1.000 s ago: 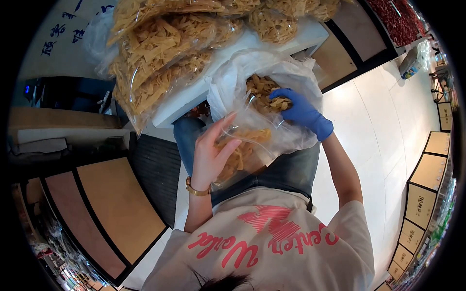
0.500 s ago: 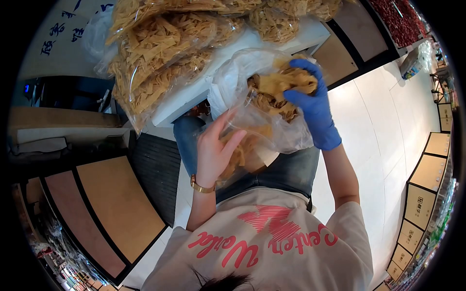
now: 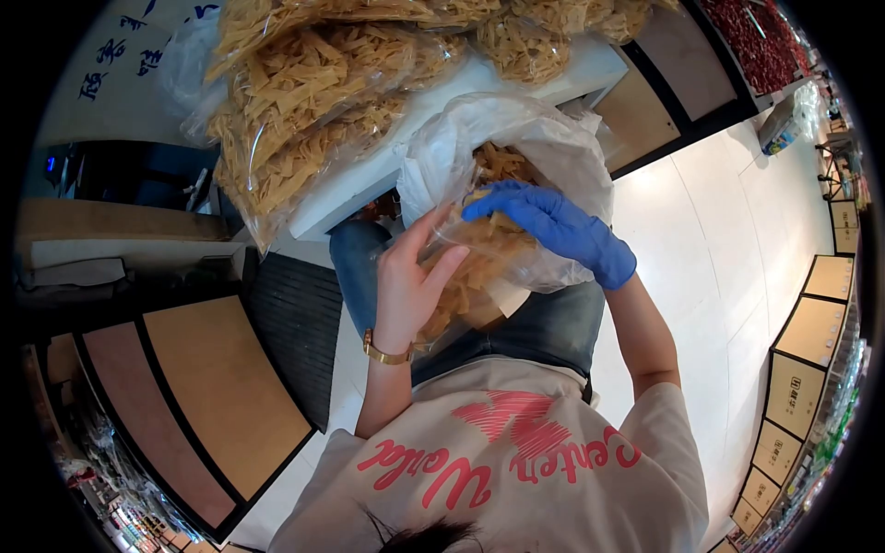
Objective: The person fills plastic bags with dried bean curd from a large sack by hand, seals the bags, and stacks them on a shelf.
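Note:
My bare left hand point(image 3: 412, 276), with a gold watch at its wrist, grips the side of a clear plastic bag point(image 3: 447, 318) on my lap. Tan dried strips, like dried bean curd sheets, and a pale paper label show through its film. My right hand point(image 3: 548, 221), in a blue glove, is curled over the mouth of this bag. Yellowish dried strips point(image 3: 504, 222) show beneath its fingers; the fingertips are partly hidden. Just behind stands a larger white plastic bag point(image 3: 572, 152), open, with more brown dried strips point(image 3: 502, 163) inside.
Large clear bags of dried strips point(image 3: 313, 88) are piled on a white table point(image 3: 442, 101) ahead. Wooden-panelled cabinets point(image 3: 226, 369) stand at the left. Tiled floor point(image 3: 701, 240) lies on the right, with a row of boxed shelving point(image 3: 793, 387) beyond. Red goods point(image 3: 756, 46) fill a bin at the top right.
My right hand has moved left and toward me with dried strips, from above the white bag to the clear bag's mouth. My left hand stays nearly in place.

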`<action>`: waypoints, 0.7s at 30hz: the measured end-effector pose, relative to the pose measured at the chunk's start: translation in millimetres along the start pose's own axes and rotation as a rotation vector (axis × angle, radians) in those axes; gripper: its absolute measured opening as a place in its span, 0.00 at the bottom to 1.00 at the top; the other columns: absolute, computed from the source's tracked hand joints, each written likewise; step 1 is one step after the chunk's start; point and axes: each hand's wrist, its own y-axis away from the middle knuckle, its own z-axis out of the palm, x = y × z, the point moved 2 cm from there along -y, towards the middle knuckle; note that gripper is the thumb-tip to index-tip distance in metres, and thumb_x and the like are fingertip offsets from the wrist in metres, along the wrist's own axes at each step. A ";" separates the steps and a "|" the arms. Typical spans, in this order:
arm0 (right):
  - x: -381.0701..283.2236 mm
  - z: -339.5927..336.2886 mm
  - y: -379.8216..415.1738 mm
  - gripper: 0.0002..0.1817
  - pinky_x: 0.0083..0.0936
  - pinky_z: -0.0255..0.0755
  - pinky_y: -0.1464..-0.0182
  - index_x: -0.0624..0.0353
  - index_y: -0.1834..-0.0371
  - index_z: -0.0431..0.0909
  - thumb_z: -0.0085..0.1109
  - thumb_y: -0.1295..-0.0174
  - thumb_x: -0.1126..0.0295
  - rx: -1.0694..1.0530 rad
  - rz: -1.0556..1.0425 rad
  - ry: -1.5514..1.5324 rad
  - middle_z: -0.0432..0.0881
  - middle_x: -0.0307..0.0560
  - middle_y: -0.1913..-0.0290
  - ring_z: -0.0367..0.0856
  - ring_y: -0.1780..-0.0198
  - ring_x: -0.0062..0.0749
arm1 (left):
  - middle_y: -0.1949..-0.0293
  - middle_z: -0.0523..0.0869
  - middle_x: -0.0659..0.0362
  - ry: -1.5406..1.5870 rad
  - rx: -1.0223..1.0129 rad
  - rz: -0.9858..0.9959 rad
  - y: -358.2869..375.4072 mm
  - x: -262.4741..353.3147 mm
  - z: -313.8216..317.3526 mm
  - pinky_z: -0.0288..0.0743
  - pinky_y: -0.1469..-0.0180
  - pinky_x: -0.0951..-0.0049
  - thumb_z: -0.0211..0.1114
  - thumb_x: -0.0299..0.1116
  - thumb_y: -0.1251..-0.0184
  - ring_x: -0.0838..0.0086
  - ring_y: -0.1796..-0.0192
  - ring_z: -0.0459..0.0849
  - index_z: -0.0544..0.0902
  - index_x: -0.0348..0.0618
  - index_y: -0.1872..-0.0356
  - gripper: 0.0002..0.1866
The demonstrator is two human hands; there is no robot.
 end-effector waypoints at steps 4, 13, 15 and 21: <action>-3.6 -3.2 4.4 0.19 0.29 0.57 0.34 0.59 0.42 0.72 0.45 0.30 0.62 -0.131 0.201 -0.185 0.74 0.48 0.41 0.69 0.38 0.34 | 0.49 0.81 0.47 0.031 0.001 0.042 -0.3 1.7 -2.6 0.72 0.45 0.69 0.68 0.31 0.44 0.62 0.46 0.80 0.75 0.36 0.44 0.25; -58.5 -19.6 10.0 0.20 0.34 0.57 0.35 0.68 0.51 0.79 0.41 0.31 0.65 -0.208 -0.258 -0.075 0.72 0.57 0.39 0.69 0.37 0.48 | 0.42 0.76 0.47 0.270 -0.036 0.106 14.2 -2.2 -38.8 0.68 0.40 0.65 0.63 0.44 0.39 0.61 0.39 0.75 0.74 0.34 0.43 0.28; -65.5 -14.6 8.7 0.17 0.34 0.59 0.36 0.68 0.52 0.79 0.43 0.32 0.68 -0.187 -0.279 -0.071 0.73 0.57 0.41 0.71 0.38 0.46 | 0.41 0.75 0.46 0.256 0.014 0.073 19.0 0.9 -48.2 0.69 0.40 0.62 0.58 0.62 0.40 0.58 0.39 0.74 0.72 0.30 0.43 0.41; -74.8 18.8 -8.4 0.12 0.30 0.69 0.44 0.66 0.53 0.79 0.52 0.38 0.78 -0.042 -0.255 -0.018 0.78 0.52 0.47 0.77 0.46 0.39 | 0.41 0.74 0.44 0.322 -0.062 0.088 26.0 2.2 -53.2 0.66 0.37 0.59 0.63 0.53 0.39 0.58 0.38 0.73 0.73 0.28 0.46 0.35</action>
